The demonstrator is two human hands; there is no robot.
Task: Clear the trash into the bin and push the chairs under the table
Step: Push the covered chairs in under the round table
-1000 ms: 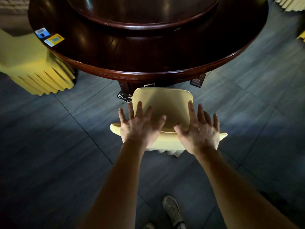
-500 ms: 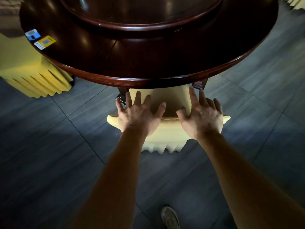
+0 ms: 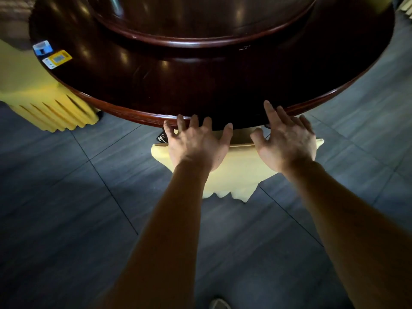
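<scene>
Seat of the chair (image 3: pixel 239 168) is almost wholly hidden under the rim of the round table (image 3: pixel 124 112); only the top edge of its back and the pale yellow cover hanging below show. Its legs are not visible. A dark table leg bracket (image 3: pixel 161 137) peeks out just left of the chair, partly masked by the left hand. Table's far side and its raised centre turntable (image 3: pixel 200 30) are cut off at the top of the frame. Dim light; floor detail is hard to read.

Left hand (image 3: pixel 196 144): flat, fingers spread, palm down on the top of the chair back, fingertips reaching the table rim. It grips nothing.
Right hand (image 3: pixel 287 141): likewise flat and spread on the chair back, fingertips over the rim. Whether the fingertips touch the wood, cannot tell.

Count:
- Chairs: two clearly seen, this one and a second yellow-covered chair (image 3: pixel 35 94) at the left, partly under the table. A scrap of similar pleated fabric (image 3: pixel 405 7) at top right is too cropped to identify.
- Stickers: two on the tabletop at left, a blue sticker (image 3: pixel 42 47) and a yellow sticker (image 3: pixel 57 59); print unreadable.
- Shoe (image 3: pixel 219 304): one toe, cut off at the bottom edge.
- Bare forearms: two.

No bin or trash can be made out.
</scene>
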